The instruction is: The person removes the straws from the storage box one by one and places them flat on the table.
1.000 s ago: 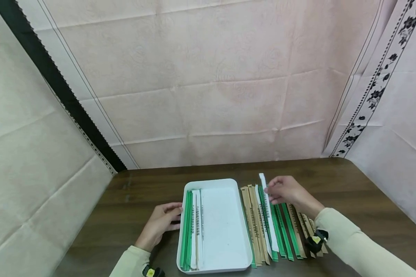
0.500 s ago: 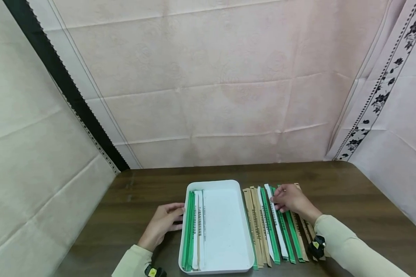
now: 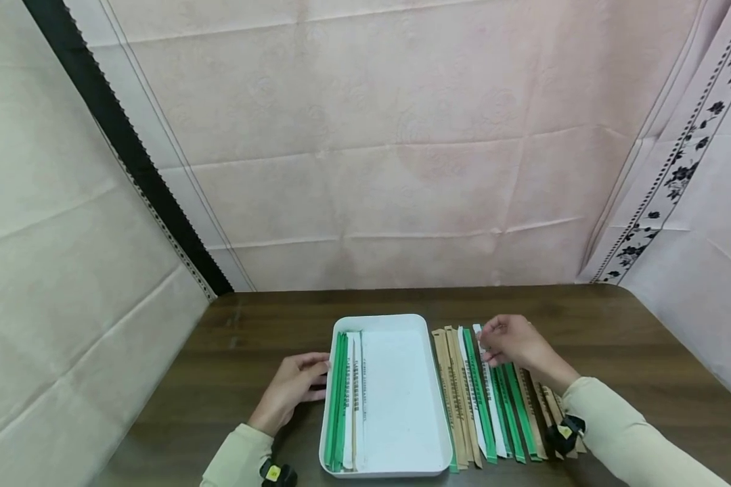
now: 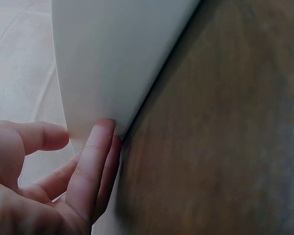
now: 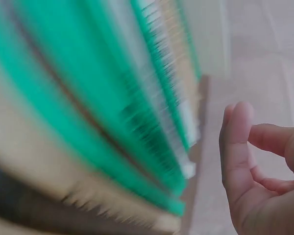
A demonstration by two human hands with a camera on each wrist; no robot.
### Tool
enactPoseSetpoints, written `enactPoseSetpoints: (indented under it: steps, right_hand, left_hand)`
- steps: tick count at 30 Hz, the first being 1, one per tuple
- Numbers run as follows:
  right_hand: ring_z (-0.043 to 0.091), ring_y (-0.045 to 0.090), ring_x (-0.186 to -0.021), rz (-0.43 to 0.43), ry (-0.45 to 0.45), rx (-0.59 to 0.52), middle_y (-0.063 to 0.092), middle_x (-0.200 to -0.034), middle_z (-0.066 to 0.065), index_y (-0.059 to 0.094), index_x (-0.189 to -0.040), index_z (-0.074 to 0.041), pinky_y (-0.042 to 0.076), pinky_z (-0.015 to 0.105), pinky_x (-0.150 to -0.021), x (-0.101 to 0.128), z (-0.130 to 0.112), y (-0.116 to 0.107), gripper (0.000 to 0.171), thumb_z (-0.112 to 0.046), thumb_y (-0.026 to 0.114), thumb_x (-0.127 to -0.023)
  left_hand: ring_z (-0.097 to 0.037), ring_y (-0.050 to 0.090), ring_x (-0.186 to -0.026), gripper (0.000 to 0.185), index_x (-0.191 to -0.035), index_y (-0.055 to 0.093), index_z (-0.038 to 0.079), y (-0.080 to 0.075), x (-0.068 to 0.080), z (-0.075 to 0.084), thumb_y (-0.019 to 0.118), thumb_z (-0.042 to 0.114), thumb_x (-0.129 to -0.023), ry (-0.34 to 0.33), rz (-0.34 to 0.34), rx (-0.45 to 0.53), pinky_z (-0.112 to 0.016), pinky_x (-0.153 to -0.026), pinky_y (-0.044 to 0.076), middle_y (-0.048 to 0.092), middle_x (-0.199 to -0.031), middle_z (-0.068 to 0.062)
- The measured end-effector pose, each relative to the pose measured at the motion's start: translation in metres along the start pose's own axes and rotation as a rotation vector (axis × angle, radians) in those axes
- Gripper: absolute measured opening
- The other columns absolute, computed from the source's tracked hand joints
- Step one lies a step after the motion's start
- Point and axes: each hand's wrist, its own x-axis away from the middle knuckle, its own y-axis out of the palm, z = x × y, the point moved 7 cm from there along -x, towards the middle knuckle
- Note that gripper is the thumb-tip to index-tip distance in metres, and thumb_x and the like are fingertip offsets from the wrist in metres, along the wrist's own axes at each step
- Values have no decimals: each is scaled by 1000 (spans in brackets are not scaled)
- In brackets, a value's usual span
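Note:
My left hand (image 3: 295, 385) rests at the left side of a white tray (image 3: 408, 406), its fingers (image 4: 90, 161) against the outer wall in the left wrist view. Inside the tray, green paper packets (image 3: 336, 406) and white ones (image 3: 350, 399), long and thin with print, lie along the left side. To the tray's right, my right hand (image 3: 514, 345) is over a row of similar packets, near the top end of a white packet (image 3: 493, 399). In the right wrist view, nothing shows between that hand's thumb and fingers (image 5: 237, 156); the packets there are blurred.
The row right of the tray mixes tan packets (image 3: 451, 392), green packets (image 3: 526, 412) and white ones, several of each lying side by side. A brown wooden table (image 3: 280, 314) carries everything. Pale cloth (image 3: 402, 169) hangs behind it and at both sides.
My right hand has lowered a white packet into the row, let it go and lifted slightly off it. The left hand stays at the tray. The head view has shifted a little.

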Motion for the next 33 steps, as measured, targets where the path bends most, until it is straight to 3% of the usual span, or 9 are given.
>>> enactPoseSetpoints:
  steps: [3,7,18,26,33]
  right_hand:
    - [27,74,-86,-16,-24,-52,69,-116,26,56,-123,12,65,36,-74,2,-21,8,25,-8,56,-108]
    - [27,75,-91,-38,-6,-131,67,-122,26,56,-126,11,65,39,-82,5,-45,31,26,-8,55,-109]
    - [31,77,-95,-139,94,-264,70,-116,22,62,-120,3,65,38,-84,-11,-65,127,23,-11,69,-102]
    - [22,74,-74,-129,126,-99,71,-98,15,60,-112,1,64,30,-70,-21,-57,179,24,-10,75,-97]
    - [19,70,-64,-74,79,10,68,-85,11,57,-102,-1,62,28,-61,-30,-59,198,24,-8,78,-94]
  left_hand:
    - [-23,74,-99,40,-139,64,-3,-1,1,1,65,19,-105,7,1,-6,-40,-80,66,72,-119,-16]
    - [-24,74,-100,41,-139,63,-4,-1,1,2,65,19,-105,25,-1,-9,-40,-79,66,72,-120,-17]
    - [-23,73,-98,42,-139,63,-5,-2,2,3,65,19,-105,35,-7,3,-39,-78,66,73,-119,-16]
    - [-23,74,-98,42,-139,62,-7,1,3,0,64,18,-106,35,-31,35,-38,-78,66,74,-118,-17]
    - [-23,74,-99,39,-137,63,-6,1,1,1,63,17,-105,32,-34,32,-37,-79,66,73,-118,-18]
